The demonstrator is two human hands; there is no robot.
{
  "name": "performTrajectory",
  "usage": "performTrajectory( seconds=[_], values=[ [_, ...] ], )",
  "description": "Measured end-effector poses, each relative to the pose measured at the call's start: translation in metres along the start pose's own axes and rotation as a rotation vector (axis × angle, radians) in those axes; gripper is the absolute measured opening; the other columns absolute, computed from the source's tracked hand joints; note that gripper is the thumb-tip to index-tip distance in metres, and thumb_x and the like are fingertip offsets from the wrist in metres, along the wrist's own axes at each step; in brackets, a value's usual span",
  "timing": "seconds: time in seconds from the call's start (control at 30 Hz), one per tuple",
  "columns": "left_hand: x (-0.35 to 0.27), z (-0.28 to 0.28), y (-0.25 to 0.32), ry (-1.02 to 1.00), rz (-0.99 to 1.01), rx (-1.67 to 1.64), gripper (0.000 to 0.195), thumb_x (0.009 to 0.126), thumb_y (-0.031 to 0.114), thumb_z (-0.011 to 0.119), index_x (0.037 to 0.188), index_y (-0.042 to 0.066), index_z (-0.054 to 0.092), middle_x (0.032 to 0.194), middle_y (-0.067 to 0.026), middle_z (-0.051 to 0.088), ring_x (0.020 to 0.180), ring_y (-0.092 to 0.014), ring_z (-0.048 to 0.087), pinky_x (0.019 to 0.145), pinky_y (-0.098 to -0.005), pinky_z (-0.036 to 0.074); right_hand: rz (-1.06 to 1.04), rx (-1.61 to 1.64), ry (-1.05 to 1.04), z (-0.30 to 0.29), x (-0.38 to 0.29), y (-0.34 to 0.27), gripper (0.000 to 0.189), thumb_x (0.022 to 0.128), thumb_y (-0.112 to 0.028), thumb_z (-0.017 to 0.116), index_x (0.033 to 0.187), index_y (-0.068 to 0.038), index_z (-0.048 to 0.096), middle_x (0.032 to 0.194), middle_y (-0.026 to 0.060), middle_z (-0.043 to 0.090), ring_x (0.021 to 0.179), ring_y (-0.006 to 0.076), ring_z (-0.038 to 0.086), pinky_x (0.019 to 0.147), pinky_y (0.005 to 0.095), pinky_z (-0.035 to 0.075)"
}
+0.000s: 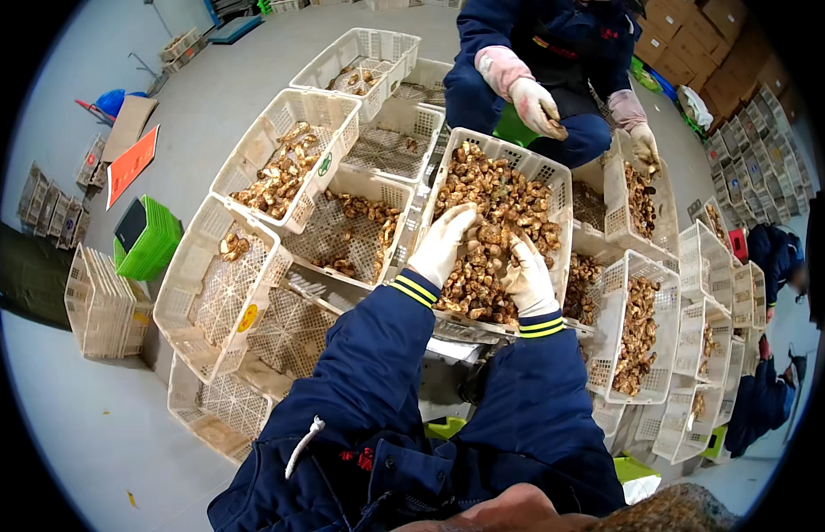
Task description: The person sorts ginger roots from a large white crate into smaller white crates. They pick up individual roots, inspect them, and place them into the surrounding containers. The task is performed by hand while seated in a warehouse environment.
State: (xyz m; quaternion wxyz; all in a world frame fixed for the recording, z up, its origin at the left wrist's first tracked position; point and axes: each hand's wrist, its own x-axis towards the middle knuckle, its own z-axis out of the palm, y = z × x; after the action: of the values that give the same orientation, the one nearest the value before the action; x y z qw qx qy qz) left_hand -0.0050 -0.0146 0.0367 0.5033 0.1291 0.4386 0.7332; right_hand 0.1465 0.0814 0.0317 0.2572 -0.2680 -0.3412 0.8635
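In front of me stands a white perforated plastic crate [564, 219] heaped with brown mushrooms [475, 179]. Both my hands wear white knit gloves and are over this heap. My left hand [446, 243] is at the left side, its fingers curled at the mushrooms; whether it grips one cannot be told. My right hand [529, 276] is at the lower right of the heap, with fingertips against mushrooms near the middle; its grip is partly hidden too. The two hands are a short way apart, with mushrooms between them.
Across the crate sits a co-worker [539, 73] in gloves, one hand over a side crate. More crates with mushrooms stand left [220, 193] and right [672, 319]. Green plastic baskets [150, 239] and nested white crates [97, 306] are at far left. Other people work at far right.
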Motion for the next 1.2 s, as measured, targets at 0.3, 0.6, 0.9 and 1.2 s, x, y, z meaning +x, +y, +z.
performTrajectory(
  seconds=[0.3, 0.6, 0.9, 1.2],
  values=[
    [0.007, 0.000, -0.022, -0.111, 0.034, 0.303, 0.037, 0.092, 0.014, 0.062, 0.126, 0.002, 0.053, 0.119, -0.0036, 0.056, 0.101, -0.011, 0.056, 0.083, -0.0245, 0.049, -0.135, -0.417, 0.240, -0.007, 0.004, 0.001, 0.045, 0.092, -0.013, 0.062, 0.131, 0.003, 0.047, 0.111, 0.0084, 0.062, 0.093, 0.0163, 0.063, 0.070, 0.0205, 0.052],
    [0.016, -0.003, -0.030, -0.249, 0.212, 0.307, 0.057, 0.087, -0.003, 0.056, 0.141, 0.001, 0.040, 0.143, -0.0140, 0.044, 0.131, -0.021, 0.042, 0.108, -0.0296, 0.035, -0.414, -1.088, 0.245, -0.037, 0.017, 0.016, 0.046, 0.084, -0.019, 0.068, 0.123, 0.003, 0.057, 0.121, 0.0189, 0.062, 0.111, 0.0269, 0.060, 0.094, 0.0313, 0.046],
    [0.013, -0.003, -0.021, -0.231, 0.122, 0.384, 0.045, 0.091, 0.005, 0.056, 0.134, -0.001, 0.049, 0.133, -0.0118, 0.055, 0.120, -0.017, 0.052, 0.102, -0.0275, 0.040, -0.260, -0.555, 0.054, -0.010, 0.002, 0.003, 0.034, 0.092, -0.003, 0.060, 0.124, 0.003, 0.055, 0.110, 0.0053, 0.064, 0.092, 0.0057, 0.058, 0.078, 0.0180, 0.048],
    [0.010, -0.002, -0.024, -0.249, 0.210, 0.497, 0.047, 0.090, 0.005, 0.057, 0.135, -0.001, 0.048, 0.133, -0.0124, 0.055, 0.121, -0.017, 0.051, 0.104, -0.0284, 0.039, -0.241, -0.563, 0.065, -0.020, 0.009, 0.007, 0.034, 0.089, -0.005, 0.063, 0.122, 0.002, 0.056, 0.104, 0.0046, 0.065, 0.080, 0.0050, 0.057, 0.067, 0.0169, 0.046]
  ],
)
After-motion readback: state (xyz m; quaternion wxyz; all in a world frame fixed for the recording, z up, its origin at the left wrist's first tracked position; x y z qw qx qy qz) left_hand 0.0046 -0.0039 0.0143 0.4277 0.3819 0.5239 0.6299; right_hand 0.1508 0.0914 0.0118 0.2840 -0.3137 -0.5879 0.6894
